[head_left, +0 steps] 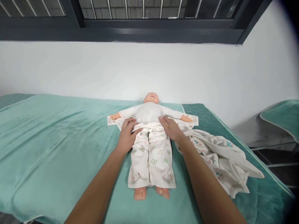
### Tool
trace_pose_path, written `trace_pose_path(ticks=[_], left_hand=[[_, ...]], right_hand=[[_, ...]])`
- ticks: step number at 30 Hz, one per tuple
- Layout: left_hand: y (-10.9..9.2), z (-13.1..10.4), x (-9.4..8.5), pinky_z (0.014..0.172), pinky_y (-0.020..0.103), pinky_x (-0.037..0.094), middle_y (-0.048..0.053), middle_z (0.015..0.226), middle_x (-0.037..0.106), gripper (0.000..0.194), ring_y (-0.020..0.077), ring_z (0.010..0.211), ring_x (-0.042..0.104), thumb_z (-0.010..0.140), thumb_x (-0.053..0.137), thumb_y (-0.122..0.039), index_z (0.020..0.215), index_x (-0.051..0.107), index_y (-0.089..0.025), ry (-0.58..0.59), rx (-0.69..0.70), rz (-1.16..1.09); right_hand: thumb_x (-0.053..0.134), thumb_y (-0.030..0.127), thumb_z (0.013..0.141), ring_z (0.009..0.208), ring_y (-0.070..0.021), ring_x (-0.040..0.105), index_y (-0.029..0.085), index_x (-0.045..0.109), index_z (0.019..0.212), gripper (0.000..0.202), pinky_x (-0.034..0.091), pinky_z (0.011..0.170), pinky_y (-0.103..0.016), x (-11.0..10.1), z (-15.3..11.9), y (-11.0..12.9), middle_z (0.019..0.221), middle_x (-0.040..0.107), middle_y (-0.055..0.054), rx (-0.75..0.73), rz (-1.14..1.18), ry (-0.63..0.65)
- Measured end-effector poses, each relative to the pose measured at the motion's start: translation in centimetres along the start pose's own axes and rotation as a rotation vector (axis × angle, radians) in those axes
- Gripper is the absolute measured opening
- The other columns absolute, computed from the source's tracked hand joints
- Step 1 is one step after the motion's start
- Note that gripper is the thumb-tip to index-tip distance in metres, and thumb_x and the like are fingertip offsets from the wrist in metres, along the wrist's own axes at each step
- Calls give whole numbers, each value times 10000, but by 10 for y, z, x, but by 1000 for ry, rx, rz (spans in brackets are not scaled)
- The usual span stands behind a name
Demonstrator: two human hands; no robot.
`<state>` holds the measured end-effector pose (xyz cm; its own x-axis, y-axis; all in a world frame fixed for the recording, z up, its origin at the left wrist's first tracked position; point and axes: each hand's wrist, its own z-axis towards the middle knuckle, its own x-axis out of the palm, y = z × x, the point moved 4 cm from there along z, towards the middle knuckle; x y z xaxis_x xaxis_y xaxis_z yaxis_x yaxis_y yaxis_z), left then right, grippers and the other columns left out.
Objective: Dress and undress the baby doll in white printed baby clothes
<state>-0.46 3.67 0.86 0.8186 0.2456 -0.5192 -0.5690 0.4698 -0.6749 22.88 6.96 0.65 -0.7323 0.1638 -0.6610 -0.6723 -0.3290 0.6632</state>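
A baby doll (pixel 151 97) lies on its back with its arms spread, its head near the wall. It wears a white top (pixel 149 112) and white patterned trousers (pixel 160 158), and its bare feet stick out below. A patterned garment (pixel 195 122) is spread under its arms and back. My left hand (pixel 127 134) rests at the left side of the waistband, its fingers closed on the cloth. On the right side of the waist, my right hand (pixel 171 127) lies on the doll with its fingers extended over the top's lower edge.
A crumpled patterned white cloth (pixel 219 158) lies right of the doll. Everything rests on a green padded cover (pixel 58 149). Behind it stands a white wall (pixel 93 68) under a barred window (pixel 144 23). Another green cover (pixel 283 118) shows at the far right.
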Motion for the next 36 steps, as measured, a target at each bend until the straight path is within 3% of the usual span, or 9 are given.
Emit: trace_pose_path(ticks=[5, 11, 17, 24, 31, 36], left_hand=[[1, 0, 1, 1094, 372, 388, 51, 1224, 517, 131, 211, 1225, 510, 879, 641, -336, 951, 593, -238, 5, 3, -15], [-1, 0, -1, 1083, 357, 387, 50, 1235, 511, 111, 203, 1218, 510, 890, 623, -321, 950, 583, -237, 22, -31, -29], [-1, 0, -1, 1079, 363, 396, 58, 1238, 515, 123, 213, 1213, 513, 888, 618, -332, 957, 579, -237, 17, -31, -22], [-3, 0, -1, 1060, 347, 403, 54, 1249, 504, 109, 209, 1229, 502, 889, 618, -318, 953, 586, -236, 37, -72, -42], [-2, 0, -1, 1081, 362, 394, 55, 1245, 506, 109, 214, 1215, 509, 888, 615, -315, 957, 577, -239, 39, -78, -47], [-1, 0, -1, 1092, 366, 387, 55, 1247, 510, 119, 217, 1229, 506, 889, 615, -330, 960, 581, -242, 36, -73, -54]], right_hand=[[355, 588, 980, 1231, -295, 547, 258, 634, 1204, 486, 376, 1074, -489, 2, -4, -1, 1278, 654, -93, 57, 101, -13], [403, 542, 981, 1270, -247, 524, 213, 623, 1265, 486, 371, 1120, -439, -8, -17, 0, 1327, 614, -109, 26, 192, -315], [390, 672, 941, 1522, -235, 196, 240, 405, 1515, 719, 108, 1262, -466, 8, -8, -9, 1612, 315, -36, 107, 350, -12], [454, 702, 898, 1472, -280, 325, 260, 482, 1466, 720, 168, 1242, -513, 4, -3, -10, 1557, 418, -49, 197, 409, -4], [452, 573, 951, 1381, -245, 454, 252, 477, 1445, 590, 327, 1173, -454, -2, -16, -13, 1472, 530, -69, 152, 433, -288], [464, 611, 925, 1367, -301, 474, 225, 486, 1453, 654, 292, 1182, -506, 0, -13, -15, 1434, 561, -109, 238, 369, -175]])
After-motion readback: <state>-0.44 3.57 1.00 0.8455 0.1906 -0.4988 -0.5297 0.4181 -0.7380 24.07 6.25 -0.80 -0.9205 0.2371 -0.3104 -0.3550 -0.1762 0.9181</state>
